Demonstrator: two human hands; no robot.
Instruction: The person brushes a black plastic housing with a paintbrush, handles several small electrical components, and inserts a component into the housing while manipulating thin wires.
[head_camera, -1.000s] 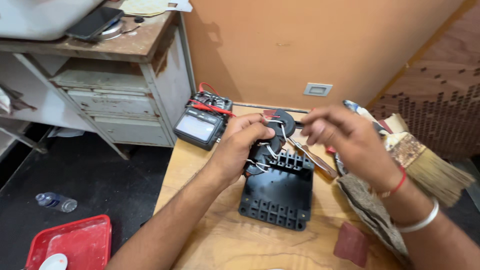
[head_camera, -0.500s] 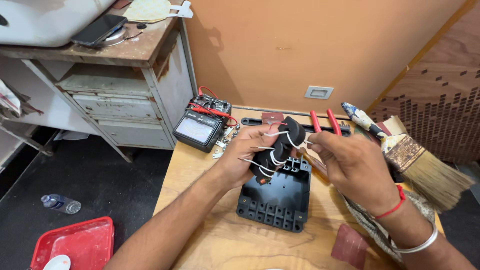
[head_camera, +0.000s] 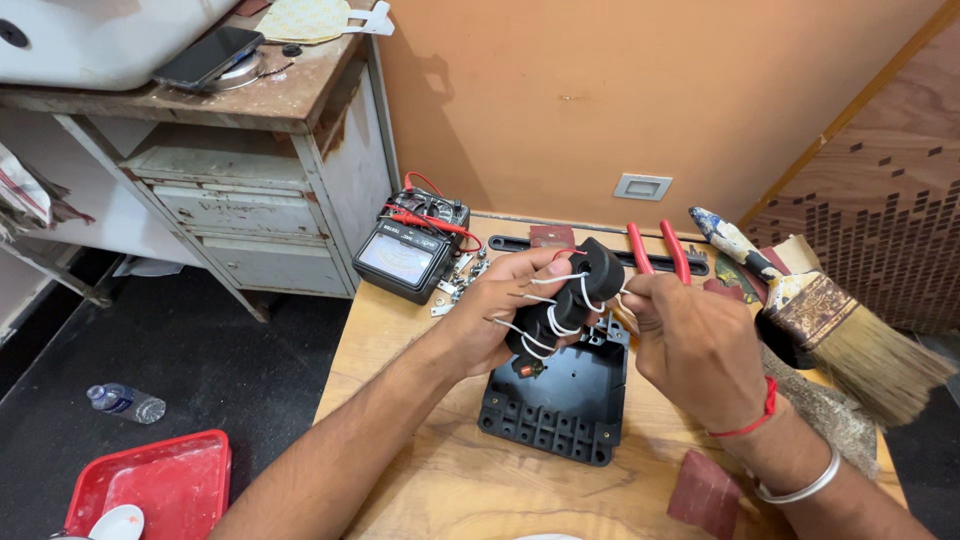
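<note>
Our left hand (head_camera: 500, 315) grips a cluster of black ring-shaped coils with white wires (head_camera: 565, 295), while our right hand (head_camera: 690, 345) pinches one wire and clasps red-handled pliers (head_camera: 655, 250). Below the coils lies a black plastic housing (head_camera: 560, 395) on the wooden tabletop (head_camera: 450, 480); left of them sits an analog multimeter (head_camera: 410, 255).

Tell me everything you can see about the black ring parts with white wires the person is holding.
The black ring parts look like three round plastic-cased coils strung in a tilted row, with thin white wires looping around and between them. The left hand grips them from below, lifted above the black plastic base on the wooden table. The right hand pinches a wire at their upper end.
</note>
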